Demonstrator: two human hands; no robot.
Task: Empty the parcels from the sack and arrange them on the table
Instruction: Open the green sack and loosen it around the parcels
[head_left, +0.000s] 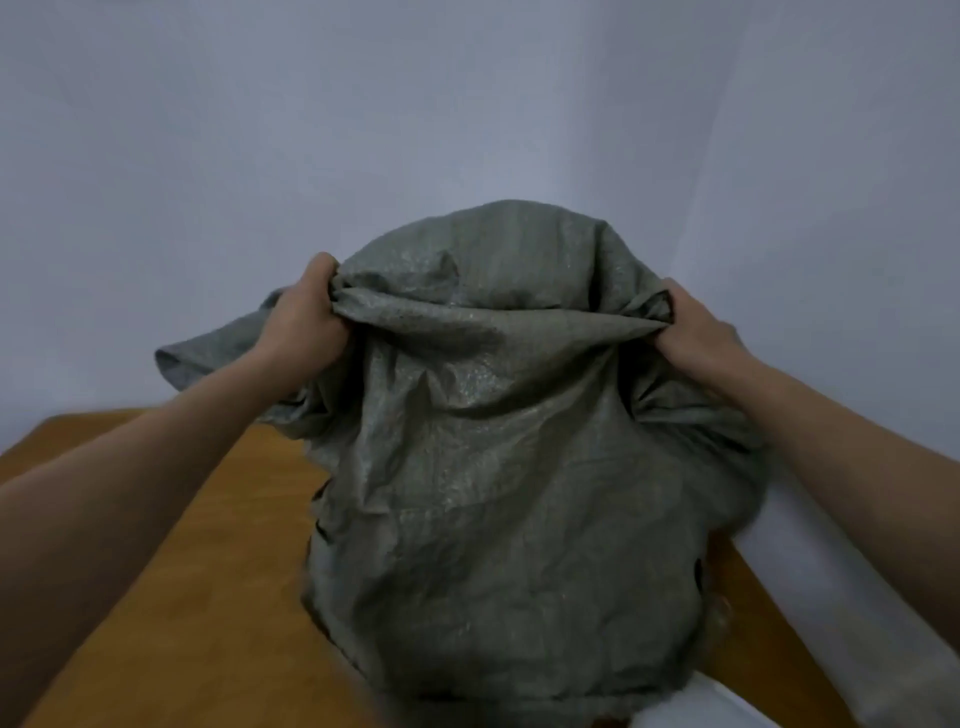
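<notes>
While the grey-green woven sack (493, 467) is hanging over the wooden surface (208, 545), the left grip (304, 317) and the right grip (693, 325) are each clenching a bunched fistful of its upper fabric, well apart, so the cloth is stretching taut between them. Holding it high like this is probably letting any contents slide down towards the surface, though no parcels are showing and I cannot tell which end is hanging lowest.

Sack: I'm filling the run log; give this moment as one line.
left hand: grips sack | right hand: grips sack | sack: held over wooden table | parcels: none clearly visible
</notes>
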